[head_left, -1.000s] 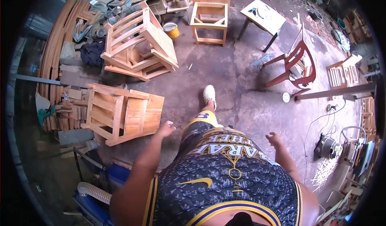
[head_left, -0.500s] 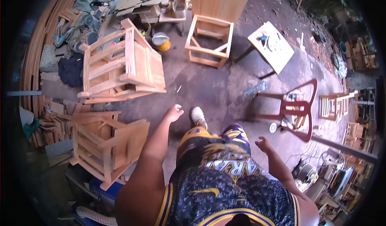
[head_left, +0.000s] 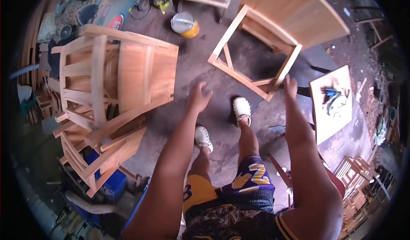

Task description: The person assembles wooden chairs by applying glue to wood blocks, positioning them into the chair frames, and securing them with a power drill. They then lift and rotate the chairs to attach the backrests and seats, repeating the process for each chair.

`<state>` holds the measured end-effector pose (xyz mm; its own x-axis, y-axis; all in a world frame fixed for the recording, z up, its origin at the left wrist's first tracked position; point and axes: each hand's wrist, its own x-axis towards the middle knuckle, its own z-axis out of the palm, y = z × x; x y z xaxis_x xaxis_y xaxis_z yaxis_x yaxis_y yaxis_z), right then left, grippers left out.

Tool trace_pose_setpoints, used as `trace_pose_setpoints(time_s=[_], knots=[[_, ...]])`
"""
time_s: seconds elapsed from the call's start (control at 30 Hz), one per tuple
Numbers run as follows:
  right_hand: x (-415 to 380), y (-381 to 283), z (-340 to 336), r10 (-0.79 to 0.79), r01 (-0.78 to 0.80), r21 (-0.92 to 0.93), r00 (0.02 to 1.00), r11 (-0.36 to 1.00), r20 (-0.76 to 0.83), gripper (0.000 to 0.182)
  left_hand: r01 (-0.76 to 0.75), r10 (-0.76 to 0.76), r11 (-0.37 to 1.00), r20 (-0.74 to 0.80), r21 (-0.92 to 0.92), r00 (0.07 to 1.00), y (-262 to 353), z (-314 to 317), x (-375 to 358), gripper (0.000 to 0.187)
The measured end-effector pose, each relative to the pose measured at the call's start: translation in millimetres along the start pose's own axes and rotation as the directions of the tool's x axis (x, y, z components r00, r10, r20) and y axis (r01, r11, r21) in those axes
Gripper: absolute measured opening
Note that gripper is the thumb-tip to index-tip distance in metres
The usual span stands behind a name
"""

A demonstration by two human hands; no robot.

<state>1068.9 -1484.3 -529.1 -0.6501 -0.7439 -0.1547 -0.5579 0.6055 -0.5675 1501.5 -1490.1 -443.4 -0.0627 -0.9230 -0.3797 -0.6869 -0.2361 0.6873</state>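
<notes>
In front of me stands an unfinished wooden chair (head_left: 252,81) with a square frame, corner braces and a wide flat panel (head_left: 299,14). My right hand (head_left: 291,87) is stretched out, its fingers right at the frame's near right side. My left hand (head_left: 200,97) hangs over the floor with fingers apart and nothing in them, left of the same frame. Further left, another wooden chair (head_left: 132,73) with slats and a broad panel lies tipped over. A third wooden chair (head_left: 102,159) is partly hidden below it.
A yellow bucket (head_left: 185,25) stands on the concrete floor between the chairs. To the right is a white-topped small table (head_left: 332,105) with a blue-handled tool on it. A ribbed hose (head_left: 89,206) lies at lower left. Slatted wooden pieces (head_left: 352,171) stand at lower right.
I have stepped forward and the view has turned, so the chair ahead is much closer. My right hand has risen from my side to the chair's frame. The left hand stays empty.
</notes>
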Motion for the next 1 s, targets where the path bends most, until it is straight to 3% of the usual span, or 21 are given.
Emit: trace_pose_setpoints(time_s=[0.03,0.07,0.13,0.17,0.23,0.27,0.3,0.33,0.4,0.43,0.5,0.53,0.57,0.67,0.77,0.83,0.9,1.0], knots=[[39.2,7.7,19.4,0.057,-0.057,0.010,0.998,0.998,0.030,0.059,-0.025,0.028,0.998,-0.070,0.051,0.997,8.4,7.8,29.7,0.047],[57.7,-1.1,27.3,0.154,-0.182,0.199,0.977,0.963,0.146,0.059,-0.080,0.084,0.996,-0.117,0.031,0.990,13.9,17.3,61.6,0.048],[94.7,-18.1,30.9,0.255,-0.466,0.475,0.860,0.746,0.443,0.056,-0.090,0.091,0.996,-0.152,0.012,0.984,39.0,28.2,119.9,0.054],[106.6,-25.0,38.5,0.384,-0.591,0.558,0.805,0.583,0.453,0.052,-0.105,0.108,0.994,-0.176,0.027,0.978,46.2,33.3,147.8,0.058],[125.6,-35.9,30.1,0.342,-0.621,0.540,0.775,0.568,0.531,0.042,-0.012,0.024,0.999,-0.248,0.050,0.969,42.6,54.7,202.8,0.058],[130.0,-33.4,33.5,0.324,-0.574,0.548,0.810,0.608,0.489,0.035,-0.004,0.017,0.999,-0.244,0.054,0.970,45.1,57.0,212.9,0.058],[133.4,-29.7,36.9,0.298,-0.522,0.553,0.844,0.649,0.446,0.029,0.121,-0.122,0.986,0.004,-0.116,0.993,49.1,57.4,221.0,0.055],[135.8,-26.8,35.8,0.295,-0.521,0.547,0.843,0.655,0.450,0.029,0.278,-0.210,0.927,0.266,-0.252,0.941,51.9,58.8,225.8,0.052],[131.5,-17.6,37.7,0.184,-0.449,0.602,0.874,0.661,0.450,0.018,0.302,-0.220,0.904,0.276,-0.302,0.936,37.4,71.0,230.1,0.050],[128.8,-8.8,40.9,0.136,-0.433,0.671,0.884,0.602,0.448,0.018,0.320,-0.226,0.883,0.286,-0.344,0.931,25.8,69.9,224.7,0.048],[117.6,-7.3,25.6,0.116,-0.389,0.527,0.872,0.756,0.476,0.019,0.378,-0.341,0.912,0.220,-0.157,0.914,29.6,58.8,179.3,0.045],[96.9,-16.7,17.4,0.141,-0.406,0.601,0.888,0.688,0.438,0.019,0.363,-0.345,0.920,0.135,-0.148,0.929,19.9,64.1,146.1,0.045],[83.4,-15.1,8.6,0.058,-0.338,0.592,0.896,0.731,0.441,0.018,0.341,-0.338,0.929,0.042,-0.143,0.940,8.0,72.1,114.6,0.045],[30.4,-34.1,-22.9,-0.115,-0.189,0.511,0.856,0.839,0.504,0.017,0.423,-0.471,0.806,-0.017,-0.414,0.882,-23.2,96.4,-4.3,0.035],[-32.0,-71.8,-53.9,-0.268,-0.047,0.487,0.788,0.872,0.555,0.015,0.348,-0.572,0.589,-0.072,-0.729,0.817,-32.2,110.5,-119.9,0.032],[-71.5,-88.4,-70.6,-0.349,0.009,0.495,0.719,0.869,0.601,0.018,0.281,-0.582,0.555,-0.123,-0.783,0.804,-37.5,110.2,-193.5,0.047],[-120.2,-108.9,-86.5,-0.411,0.116,0.457,0.664,0.882,0.624,0.019,0.240,-0.603,0.589,-0.222,-0.771,0.766,-49.4,112.5,-259.1,0.048],[-203.1,-130.4,-113.1,-0.463,0.226,0.412,0.562,0.883,0.685,0.019,0.217,-0.659,0.516,-0.223,-0.828,0.718,-68.0,125.9,-357.7,0.048]])
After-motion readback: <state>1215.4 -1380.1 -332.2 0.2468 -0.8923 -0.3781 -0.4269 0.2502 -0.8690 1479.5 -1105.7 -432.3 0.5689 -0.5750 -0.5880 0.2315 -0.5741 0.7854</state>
